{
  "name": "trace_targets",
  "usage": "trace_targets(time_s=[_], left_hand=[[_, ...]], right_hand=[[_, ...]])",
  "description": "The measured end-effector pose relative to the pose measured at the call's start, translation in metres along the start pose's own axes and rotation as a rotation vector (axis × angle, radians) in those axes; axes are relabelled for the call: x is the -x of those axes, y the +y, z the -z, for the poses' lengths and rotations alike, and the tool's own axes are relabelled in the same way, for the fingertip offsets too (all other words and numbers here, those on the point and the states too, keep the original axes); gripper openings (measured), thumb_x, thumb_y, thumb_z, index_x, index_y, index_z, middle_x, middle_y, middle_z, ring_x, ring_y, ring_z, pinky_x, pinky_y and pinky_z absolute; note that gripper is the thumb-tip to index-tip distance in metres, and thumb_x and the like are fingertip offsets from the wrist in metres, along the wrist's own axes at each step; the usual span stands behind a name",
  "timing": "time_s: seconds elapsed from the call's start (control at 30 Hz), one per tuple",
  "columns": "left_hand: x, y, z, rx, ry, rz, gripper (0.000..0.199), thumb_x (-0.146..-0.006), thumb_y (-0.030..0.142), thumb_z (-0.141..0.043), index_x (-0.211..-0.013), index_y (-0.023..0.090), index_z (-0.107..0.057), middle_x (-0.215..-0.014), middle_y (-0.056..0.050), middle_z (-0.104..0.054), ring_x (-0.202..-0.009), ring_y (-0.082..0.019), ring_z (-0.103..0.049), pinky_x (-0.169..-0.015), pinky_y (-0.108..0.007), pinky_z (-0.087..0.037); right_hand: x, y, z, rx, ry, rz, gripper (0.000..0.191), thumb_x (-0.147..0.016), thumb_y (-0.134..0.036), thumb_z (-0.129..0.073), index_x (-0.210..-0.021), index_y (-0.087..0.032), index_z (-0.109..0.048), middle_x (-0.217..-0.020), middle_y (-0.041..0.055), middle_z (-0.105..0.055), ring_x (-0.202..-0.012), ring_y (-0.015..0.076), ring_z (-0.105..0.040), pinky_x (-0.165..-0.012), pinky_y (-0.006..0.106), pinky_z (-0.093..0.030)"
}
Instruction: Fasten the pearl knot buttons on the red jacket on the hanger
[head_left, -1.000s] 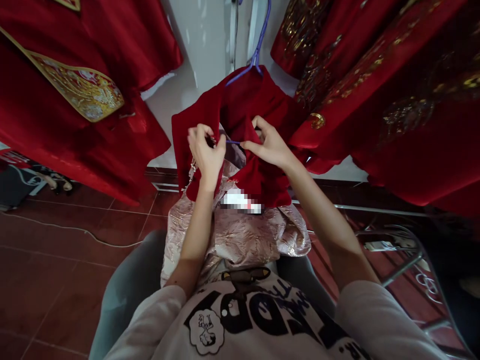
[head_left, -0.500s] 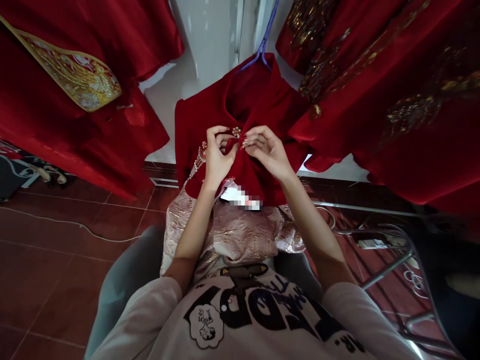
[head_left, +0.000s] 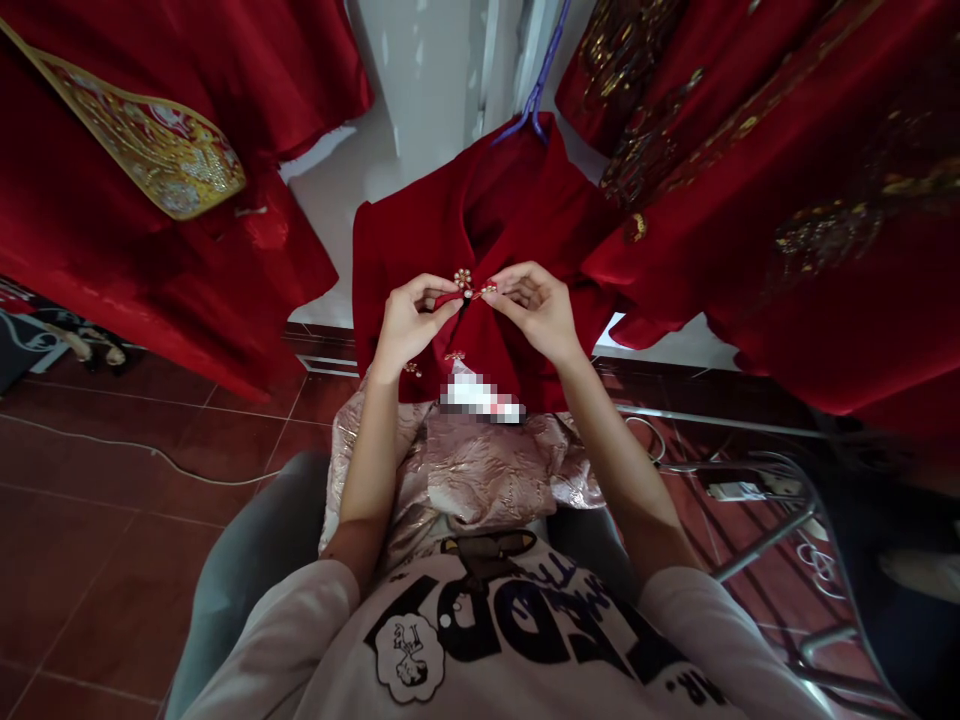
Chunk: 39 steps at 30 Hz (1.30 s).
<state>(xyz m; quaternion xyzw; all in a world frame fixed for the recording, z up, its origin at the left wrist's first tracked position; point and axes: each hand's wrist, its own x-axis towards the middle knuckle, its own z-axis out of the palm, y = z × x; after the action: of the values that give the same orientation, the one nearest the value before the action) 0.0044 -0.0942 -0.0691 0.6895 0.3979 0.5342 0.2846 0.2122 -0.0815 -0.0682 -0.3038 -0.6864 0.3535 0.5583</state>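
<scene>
Left grip (head_left: 407,326), right grip (head_left: 546,318), pinching red jacket (head_left: 409,240)

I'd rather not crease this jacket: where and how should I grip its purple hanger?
Pinch the purple hanger by its slim stem, just above the red jacket, likely best from the front: the stem rises bare, while the arms slope into the collar.

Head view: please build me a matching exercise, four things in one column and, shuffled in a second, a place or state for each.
Things
1. Thin purple-blue hanger
2. Shiny, crinkled pink fabric
3. Long, thin pale cord
4. Person's bare left hand

Places or states
A. Running across the reddish-brown tiled floor
B. Pinching the front of the red velvety garment
C. Rising from that garment's neck opening
D. Just below that garment in the picture

Pairs: 1-C, 2-D, 3-A, 4-B
</scene>
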Motion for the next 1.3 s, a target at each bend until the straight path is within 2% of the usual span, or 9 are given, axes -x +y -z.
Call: trace_targets(time_s=[0.3, 0.5, 0.63, 0.87, 1.0, 1.3], left_hand=[[0.004, 0.009, 0.000, -0.101, -0.037, -0.067, 0.014, -0.090, 0.014, -0.071, -0.103, 0.018, -0.066, -0.105, -0.004, -0.076, -0.097, -0.015, -0.073, -0.084, -0.025, -0.057], [0.008, 0.020, -0.011, -0.311, -0.010, -0.192, 0.024, -0.089, 0.001, -0.058, -0.103, 0.020, -0.059, -0.102, -0.003, -0.071, -0.095, -0.015, -0.070, -0.087, -0.027, -0.056], [0.009, 0.023, -0.015, -0.374, 0.019, -0.262, 0.021, -0.088, 0.004, -0.060, -0.101, 0.020, -0.058, -0.100, -0.002, -0.067, -0.089, -0.015, -0.068, -0.083, -0.028, -0.057], [0.009, 0.026, -0.014, -0.423, 0.032, -0.273, 0.005, -0.095, 0.015, -0.063, -0.096, 0.020, -0.060, -0.095, -0.002, -0.069, -0.084, -0.014, -0.067, -0.077, -0.026, -0.055], [0.010, 0.026, -0.015, -0.466, 0.028, -0.248, 0.007, -0.095, 0.015, -0.063, -0.100, 0.020, -0.061, -0.100, -0.002, -0.071, -0.087, -0.016, -0.069, -0.078, -0.027, -0.056], [0.007, 0.038, -0.028, -0.471, 0.045, -0.228, 0.006, -0.096, 0.015, -0.059, -0.096, 0.020, -0.062, -0.098, -0.003, -0.070, -0.089, -0.018, -0.069, -0.082, -0.029, -0.055]], right_hand=[[0.005, -0.010, -0.008, 0.070, 0.046, 0.061, 0.042, -0.082, -0.060, -0.080, -0.095, -0.023, -0.066, -0.094, 0.0001, -0.072, -0.088, 0.0141, -0.070, -0.085, 0.030, -0.060], [0.005, -0.010, -0.016, 0.143, 0.097, 0.099, 0.040, -0.086, -0.061, -0.075, -0.098, -0.023, -0.069, -0.095, 0.0001, -0.073, -0.089, 0.0146, -0.071, -0.086, 0.031, -0.061], [0.009, -0.015, -0.018, 0.209, 0.133, 0.126, 0.037, -0.089, -0.059, -0.073, -0.099, -0.023, -0.073, -0.098, 0.0014, -0.076, -0.091, 0.0159, -0.073, -0.085, 0.032, -0.064], [0.015, -0.016, -0.022, 0.241, 0.222, 0.116, 0.039, -0.090, -0.059, -0.072, -0.107, -0.025, -0.081, -0.104, 0.0029, -0.078, -0.091, 0.0177, -0.075, -0.090, 0.038, -0.067], [0.015, -0.015, -0.023, 0.237, 0.203, 0.094, 0.043, -0.087, -0.060, -0.075, -0.112, -0.026, -0.081, -0.108, 0.0036, -0.077, -0.090, 0.0178, -0.075, -0.093, 0.039, -0.067], [0.013, -0.021, -0.016, 0.200, 0.171, 0.054, 0.040, -0.090, -0.053, -0.074, -0.119, -0.027, -0.079, -0.113, 0.0049, -0.072, -0.099, 0.0191, -0.073, -0.099, 0.040, -0.066]])
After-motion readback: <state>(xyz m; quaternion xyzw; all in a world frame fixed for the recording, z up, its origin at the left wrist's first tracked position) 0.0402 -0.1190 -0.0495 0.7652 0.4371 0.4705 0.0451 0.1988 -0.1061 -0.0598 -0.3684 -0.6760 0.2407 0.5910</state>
